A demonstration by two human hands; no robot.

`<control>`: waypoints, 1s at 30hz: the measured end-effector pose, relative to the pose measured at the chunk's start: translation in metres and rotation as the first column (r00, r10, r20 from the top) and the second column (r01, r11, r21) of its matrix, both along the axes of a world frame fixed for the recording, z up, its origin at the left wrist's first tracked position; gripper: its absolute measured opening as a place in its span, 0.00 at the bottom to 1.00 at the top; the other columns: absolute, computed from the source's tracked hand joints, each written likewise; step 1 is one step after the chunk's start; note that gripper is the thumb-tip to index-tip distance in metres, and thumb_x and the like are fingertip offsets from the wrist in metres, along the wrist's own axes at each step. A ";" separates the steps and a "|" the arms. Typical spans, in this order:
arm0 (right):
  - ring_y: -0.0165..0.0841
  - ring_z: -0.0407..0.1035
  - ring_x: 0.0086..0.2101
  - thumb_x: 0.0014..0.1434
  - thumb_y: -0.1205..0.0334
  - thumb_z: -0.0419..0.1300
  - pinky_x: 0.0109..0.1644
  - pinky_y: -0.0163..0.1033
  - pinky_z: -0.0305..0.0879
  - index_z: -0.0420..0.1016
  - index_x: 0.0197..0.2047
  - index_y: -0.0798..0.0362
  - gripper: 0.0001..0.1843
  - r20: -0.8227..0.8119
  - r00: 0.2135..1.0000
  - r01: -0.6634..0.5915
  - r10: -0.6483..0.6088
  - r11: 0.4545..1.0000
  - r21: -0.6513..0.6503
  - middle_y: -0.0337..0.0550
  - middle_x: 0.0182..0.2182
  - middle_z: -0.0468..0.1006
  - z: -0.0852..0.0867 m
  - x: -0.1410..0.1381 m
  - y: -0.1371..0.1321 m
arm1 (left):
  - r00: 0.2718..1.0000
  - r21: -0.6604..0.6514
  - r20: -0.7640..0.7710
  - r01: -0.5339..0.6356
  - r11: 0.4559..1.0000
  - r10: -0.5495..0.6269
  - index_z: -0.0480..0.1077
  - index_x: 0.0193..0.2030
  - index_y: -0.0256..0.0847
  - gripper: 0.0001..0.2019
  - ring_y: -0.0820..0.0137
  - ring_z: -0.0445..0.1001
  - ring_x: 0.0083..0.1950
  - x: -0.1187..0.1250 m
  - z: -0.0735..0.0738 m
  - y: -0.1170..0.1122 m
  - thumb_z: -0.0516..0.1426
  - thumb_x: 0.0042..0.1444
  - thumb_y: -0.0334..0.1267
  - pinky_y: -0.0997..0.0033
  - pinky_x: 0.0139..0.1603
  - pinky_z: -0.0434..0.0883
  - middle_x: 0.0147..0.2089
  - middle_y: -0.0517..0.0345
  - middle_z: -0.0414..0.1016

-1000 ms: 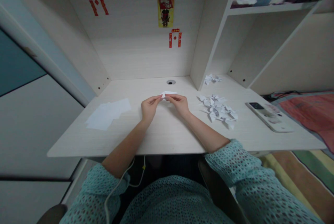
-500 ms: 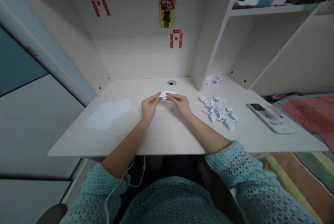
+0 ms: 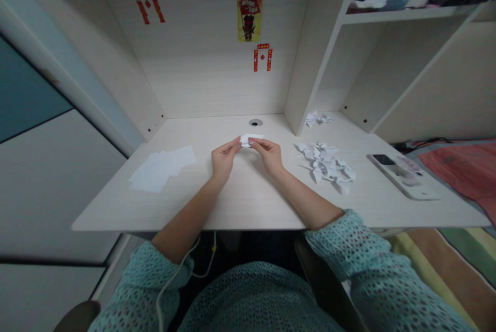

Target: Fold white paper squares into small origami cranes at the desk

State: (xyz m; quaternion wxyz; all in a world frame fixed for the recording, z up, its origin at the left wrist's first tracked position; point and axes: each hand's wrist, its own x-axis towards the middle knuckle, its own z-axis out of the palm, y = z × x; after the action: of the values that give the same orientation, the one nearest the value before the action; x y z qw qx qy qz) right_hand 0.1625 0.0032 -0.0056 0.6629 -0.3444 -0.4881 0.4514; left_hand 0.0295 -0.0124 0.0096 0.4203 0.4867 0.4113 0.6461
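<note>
Both of my hands pinch a small folded piece of white paper [image 3: 248, 139] just above the middle of the pale wooden desk [image 3: 248, 203]. My left hand [image 3: 223, 158] grips its left end with thumb and fingers closed. My right hand [image 3: 268, 154] pinches the right end the same way. A stack of flat white paper sheets [image 3: 160, 168] lies on the desk to the left. To the right sits a pile of folded white paper figures [image 3: 325, 165].
A phone [image 3: 402, 176] lies near the desk's right edge. A few more folded papers [image 3: 316, 118] sit in the shelf nook at the back right. A cable hole [image 3: 255, 122] is behind my hands. Bedding [image 3: 461, 167] lies at the far right.
My fingers have shifted slightly on the folded paper, working its fold. The view has drifted a little; the hands stay in the same place on the desk.
</note>
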 end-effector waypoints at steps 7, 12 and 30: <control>0.34 0.74 0.34 0.44 0.54 0.67 0.46 0.43 0.69 0.81 0.33 0.51 0.13 -0.023 0.999 0.046 -0.045 0.999 0.008 0.42 0.33 0.81 0.003 -0.003 -0.003 | 1.000 0.006 0.023 -0.007 1.000 0.007 0.76 0.44 0.36 0.18 0.65 0.76 0.44 0.004 0.000 -0.002 0.63 0.46 0.41 0.61 0.51 0.71 0.46 0.48 0.77; 0.34 0.74 0.34 0.44 0.53 0.67 0.45 0.43 0.69 0.80 0.33 0.52 0.14 -0.025 0.998 0.064 -0.064 0.998 -0.004 0.43 0.33 0.81 0.006 -0.006 -0.006 | 0.997 0.005 0.072 -0.021 1.000 0.021 0.75 0.44 0.34 0.19 0.65 0.77 0.42 0.005 -0.001 -0.001 0.64 0.45 0.42 0.62 0.50 0.72 0.44 0.46 0.78; 0.32 0.72 0.30 0.44 0.56 0.65 0.41 0.39 0.67 0.74 0.30 0.52 0.11 -0.008 0.999 0.048 -0.048 0.999 -0.012 0.40 0.26 0.78 0.003 -0.004 -0.003 | 0.997 -0.053 0.057 0.050 0.997 -0.047 0.68 0.55 0.37 0.28 0.65 0.77 0.39 -0.002 -0.003 0.002 0.62 0.48 0.46 0.64 0.46 0.72 0.40 0.48 0.78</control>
State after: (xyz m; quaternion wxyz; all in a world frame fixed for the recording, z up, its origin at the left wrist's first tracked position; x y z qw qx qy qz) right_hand 0.1588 -0.0001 -0.0024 0.6736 -0.3578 -0.4743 0.4397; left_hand 0.0273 -0.0107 0.0062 0.4601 0.4668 0.4051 0.6374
